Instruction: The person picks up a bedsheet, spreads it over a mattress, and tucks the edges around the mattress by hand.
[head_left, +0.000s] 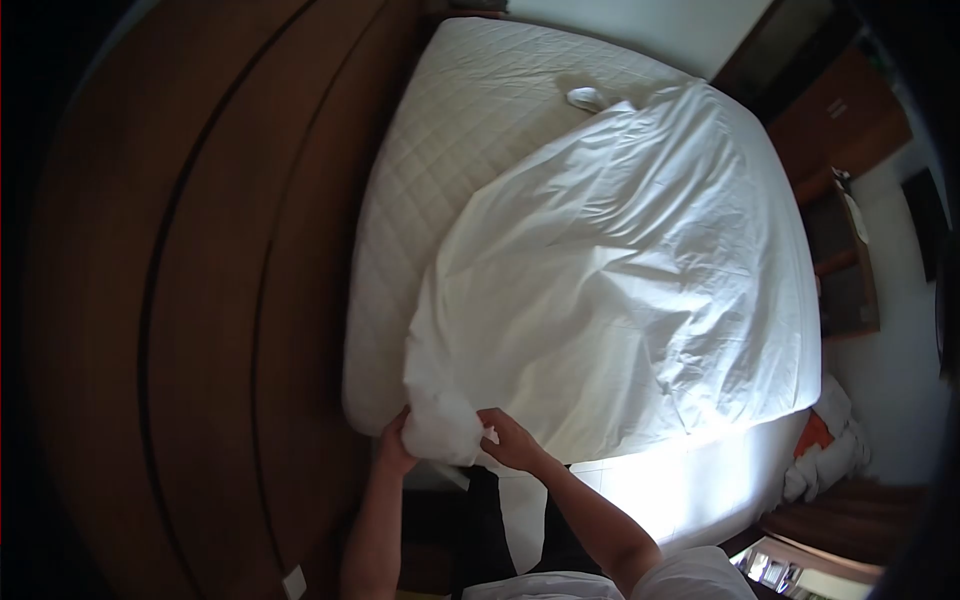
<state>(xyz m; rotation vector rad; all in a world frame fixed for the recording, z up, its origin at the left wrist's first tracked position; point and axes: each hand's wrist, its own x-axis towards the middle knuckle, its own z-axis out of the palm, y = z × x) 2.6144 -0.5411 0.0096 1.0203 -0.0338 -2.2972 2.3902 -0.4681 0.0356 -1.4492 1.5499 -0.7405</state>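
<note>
A wrinkled white sheet [600, 290] lies over the right and middle parts of a quilted mattress [470, 110], whose left side is bare. At the near left corner, my left hand [397, 445] grips the sheet's bunched edge, its fingers partly hidden behind the cloth. To the right of it, my right hand [508, 440] pinches the same edge with its fingers curled. Between the two hands the cloth bulges over the corner, and a strip of it hangs down in front of my legs. Near the far edge of the mattress, a part of the sheet is twisted.
Tall brown wooden panels [210, 300] stand close along the left side. Crumpled white bedding [835, 455] with an orange item [815, 432] lies on the right beyond the mattress. Wooden shelves [840, 260] stand against the right wall. Bright light falls on the floor [680, 490] at the near side.
</note>
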